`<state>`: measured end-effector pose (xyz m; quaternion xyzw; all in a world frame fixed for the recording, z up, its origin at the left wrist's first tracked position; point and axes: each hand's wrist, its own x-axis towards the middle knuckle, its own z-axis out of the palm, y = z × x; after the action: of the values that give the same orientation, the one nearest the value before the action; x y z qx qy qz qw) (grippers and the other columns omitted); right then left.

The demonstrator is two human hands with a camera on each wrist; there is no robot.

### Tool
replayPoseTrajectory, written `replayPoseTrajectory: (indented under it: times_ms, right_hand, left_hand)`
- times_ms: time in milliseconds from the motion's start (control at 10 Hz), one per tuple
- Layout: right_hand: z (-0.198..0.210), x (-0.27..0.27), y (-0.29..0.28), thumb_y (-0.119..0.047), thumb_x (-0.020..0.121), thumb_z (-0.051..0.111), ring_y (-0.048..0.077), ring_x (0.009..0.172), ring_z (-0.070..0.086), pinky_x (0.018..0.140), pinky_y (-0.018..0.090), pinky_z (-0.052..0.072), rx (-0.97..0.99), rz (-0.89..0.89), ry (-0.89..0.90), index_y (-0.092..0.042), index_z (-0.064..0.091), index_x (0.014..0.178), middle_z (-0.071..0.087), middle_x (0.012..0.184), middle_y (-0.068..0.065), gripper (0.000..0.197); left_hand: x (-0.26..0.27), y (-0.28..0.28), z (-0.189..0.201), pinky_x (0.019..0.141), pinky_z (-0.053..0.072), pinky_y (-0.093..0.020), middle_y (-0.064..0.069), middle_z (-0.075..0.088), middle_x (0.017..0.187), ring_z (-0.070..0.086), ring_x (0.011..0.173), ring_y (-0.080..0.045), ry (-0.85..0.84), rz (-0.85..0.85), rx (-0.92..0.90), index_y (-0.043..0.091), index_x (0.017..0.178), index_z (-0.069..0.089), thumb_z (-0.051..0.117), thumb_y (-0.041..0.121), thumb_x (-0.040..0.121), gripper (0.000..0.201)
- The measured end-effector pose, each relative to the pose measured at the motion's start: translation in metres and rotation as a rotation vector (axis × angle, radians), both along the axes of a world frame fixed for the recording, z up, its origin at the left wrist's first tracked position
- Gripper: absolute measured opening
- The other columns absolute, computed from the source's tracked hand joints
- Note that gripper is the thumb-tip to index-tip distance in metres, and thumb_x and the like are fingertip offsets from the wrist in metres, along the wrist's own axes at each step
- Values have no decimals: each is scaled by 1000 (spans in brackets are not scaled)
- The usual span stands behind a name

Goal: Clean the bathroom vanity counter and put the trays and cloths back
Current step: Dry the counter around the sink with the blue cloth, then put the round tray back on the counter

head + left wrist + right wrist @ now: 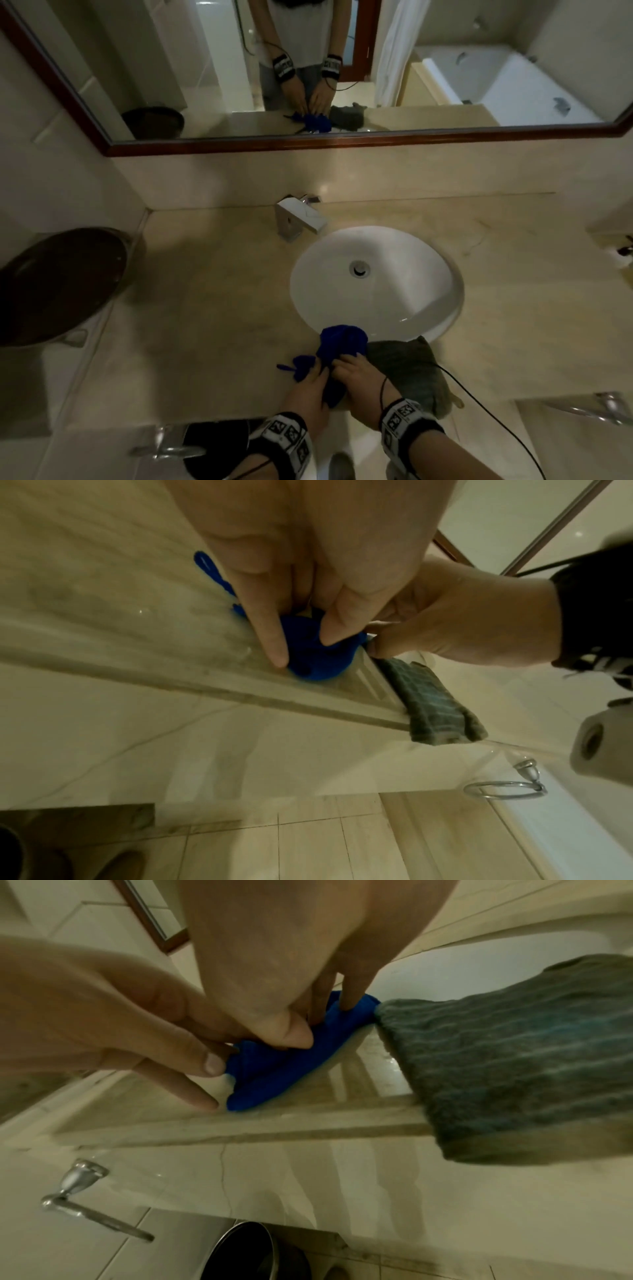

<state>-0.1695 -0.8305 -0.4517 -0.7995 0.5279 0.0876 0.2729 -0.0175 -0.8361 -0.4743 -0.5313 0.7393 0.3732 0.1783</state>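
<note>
Head view: at the beige stone counter's (212,308) near edge, left hand (305,390) and right hand (359,380) together pinch a bunched blue cloth (340,346); a grey ribbed towel (407,373) lies touching it, white oval sink (376,281) beyond

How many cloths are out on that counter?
2. A blue cloth lies bunched at the counter's front edge by the sink, under both hands. A grey cloth lies just right of it, hanging over the edge. None other shows.
</note>
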Motion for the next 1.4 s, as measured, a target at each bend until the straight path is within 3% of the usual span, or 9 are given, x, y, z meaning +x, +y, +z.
replayPoseTrajectory:
  times_ms: [200, 400, 500, 600, 700, 800, 900, 1100, 1400]
  right_hand:
    - [14, 3, 13, -8, 90, 47, 23, 138, 29, 118, 41, 19, 51, -55, -12, -11, 48, 131, 45, 141, 5, 41]
    - [47, 37, -21, -12, 94, 39, 22, 78, 59, 79, 35, 53, 181, -202, 5, -8, 65, 87, 65, 90, 9, 27]
    - [69, 66, -48, -15, 95, 42, 19, 55, 43, 61, 31, 42, 177, -336, -107, -8, 46, 62, 49, 65, 7, 34]
    - [91, 101, -76, -19, 93, 51, 28, 88, 65, 80, 38, 55, 254, -482, -322, -6, 69, 91, 68, 94, 13, 23]
    - [109, 139, -98, -15, 94, 53, 23, 79, 65, 71, 34, 57, 352, -697, -566, -13, 70, 87, 69, 88, 7, 18]
    - [125, 178, -118, -9, 95, 52, 22, 64, 59, 51, 26, 44, 401, -813, -673, 3, 66, 109, 67, 87, 14, 22]
    - [134, 231, -143, -7, 100, 39, 29, 73, 57, 51, 29, 40, 485, -815, -709, 12, 53, 124, 62, 108, 25, 33]
    - [142, 319, -178, -8, 91, 56, 25, 79, 64, 63, 30, 53, 458, -685, -730, 5, 57, 123, 67, 109, 21, 35]
    - [121, 364, -223, -15, 87, 59, 28, 81, 69, 69, 36, 58, 390, -647, -600, 1, 63, 114, 71, 99, 17, 32]
  left_hand:
    - [-7, 24, 22, 119, 14, -34, -1, -2, 160, 10, 147, -24, 0, 19, -52, 17, 154, 5, 36, 13, 99, 63]
    - [22, 21, 50, 106, 37, -32, -7, 50, 139, 47, 126, -24, 79, 324, -57, 11, 130, 56, 41, 16, 99, 34]
    - [61, 12, 69, 96, 43, -26, -4, 59, 129, 55, 116, -21, 102, 505, -122, 17, 126, 60, 41, 22, 101, 32]
    - [108, -5, 91, 94, 45, -29, -9, 61, 125, 56, 114, -24, 190, 759, -137, 10, 120, 62, 47, 14, 98, 28]
    - [163, -24, 112, 85, 46, -27, -13, 67, 111, 61, 106, -27, 238, 953, -207, 5, 109, 69, 51, 8, 95, 23]
    - [219, -38, 125, 88, 52, -32, -11, 72, 98, 66, 95, -29, 310, 1199, -265, 15, 88, 73, 60, 12, 89, 13]
    - [272, -47, 139, 82, 52, -34, -13, 69, 83, 64, 85, -27, 454, 1393, -298, 9, 84, 71, 59, 6, 89, 13]
    - [343, -65, 155, 50, 45, -27, -12, 64, 72, 59, 63, -20, 704, 1810, -300, 2, 85, 66, 54, 2, 92, 14]
    - [377, -100, 139, 82, 50, -35, -21, 64, 109, 63, 98, -33, 773, 2123, -353, -12, 114, 59, 56, 9, 91, 31]
